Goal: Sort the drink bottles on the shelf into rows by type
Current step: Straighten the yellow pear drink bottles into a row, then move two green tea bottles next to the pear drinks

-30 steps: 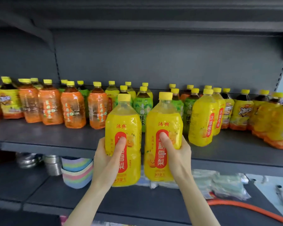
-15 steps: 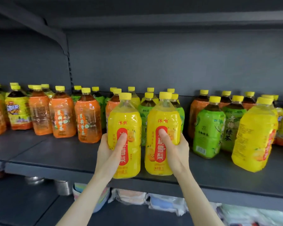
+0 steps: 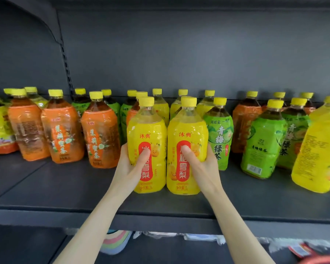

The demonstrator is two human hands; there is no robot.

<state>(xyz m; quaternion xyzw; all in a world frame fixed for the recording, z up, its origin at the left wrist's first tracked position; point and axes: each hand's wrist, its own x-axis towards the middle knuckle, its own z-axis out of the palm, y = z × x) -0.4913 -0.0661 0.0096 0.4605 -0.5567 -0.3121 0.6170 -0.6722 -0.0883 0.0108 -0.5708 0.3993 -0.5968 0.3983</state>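
Both hands are clasped round bottles. The left hand [image 3: 130,168] grasps the left pear-drink bottle [image 3: 147,130] with its thumb laid across the red label, and the right hand [image 3: 201,166] grasps the right pear-drink bottle [image 3: 188,128] the same way. The two bottles stand upright and touching at the centre of the frame, over the front part of the shelf [image 3: 65,187].

Compared with a second ago, the pair is no longer out in front of the shelf edge with its bases below the board. It is now in over the board, just before the yellow bottles in the back row [image 3: 161,109]. The bases seem to rest on the board, though from this angle I cannot be sure they are fully down.

So the pair appears to have reached a place in line with its own kind, and this step likely needs only a release. A green tea bottle [image 3: 220,134] stands just beside the right hand, and orange tea bottles [image 3: 101,134] stand left of centre. At the right edge of the frame another yellow bottle [image 3: 320,149] sits among green and orange ones, so much sorting remains.
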